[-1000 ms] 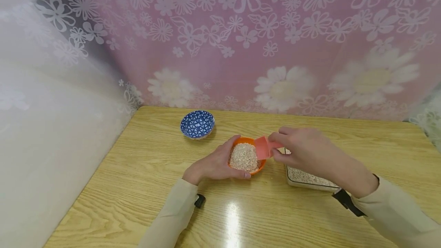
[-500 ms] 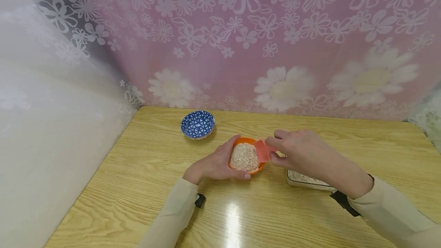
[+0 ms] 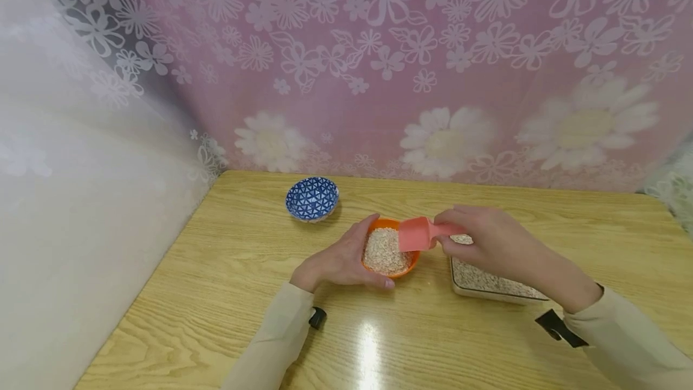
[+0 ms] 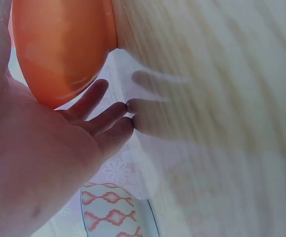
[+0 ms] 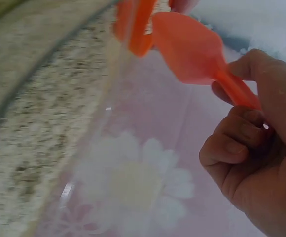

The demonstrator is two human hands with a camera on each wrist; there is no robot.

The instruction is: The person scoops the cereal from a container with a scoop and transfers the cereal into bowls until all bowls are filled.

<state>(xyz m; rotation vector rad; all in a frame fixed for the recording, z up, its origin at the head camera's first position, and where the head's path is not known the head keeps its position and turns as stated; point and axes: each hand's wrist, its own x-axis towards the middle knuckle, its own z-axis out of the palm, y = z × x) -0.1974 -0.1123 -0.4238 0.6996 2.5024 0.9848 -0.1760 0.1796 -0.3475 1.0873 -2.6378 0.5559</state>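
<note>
An orange bowl point(image 3: 385, 251) heaped with oat flakes stands mid-table. My left hand point(image 3: 352, 256) cups its left side, thumb along the near rim and fingers round the far wall; the left wrist view shows the orange bowl point(image 4: 59, 44) against my palm. My right hand point(image 3: 452, 238) pinches the handle of a pink scoop point(image 3: 415, 234), which hovers level over the bowl's right rim. In the right wrist view the pink scoop point(image 5: 187, 47) looks empty, its handle between my thumb and curled fingers point(image 5: 232, 143).
A clear rectangular container point(image 3: 489, 284) of oat flakes sits right of the bowl, partly under my right forearm. A small blue patterned bowl point(image 3: 312, 198) stands at the back left. A pink flowered curtain backs the wooden table point(image 3: 216, 294).
The scoop has lifted out of the orange bowl and turned level, and my right hand has drawn slightly right. My left hand stays on the bowl.
</note>
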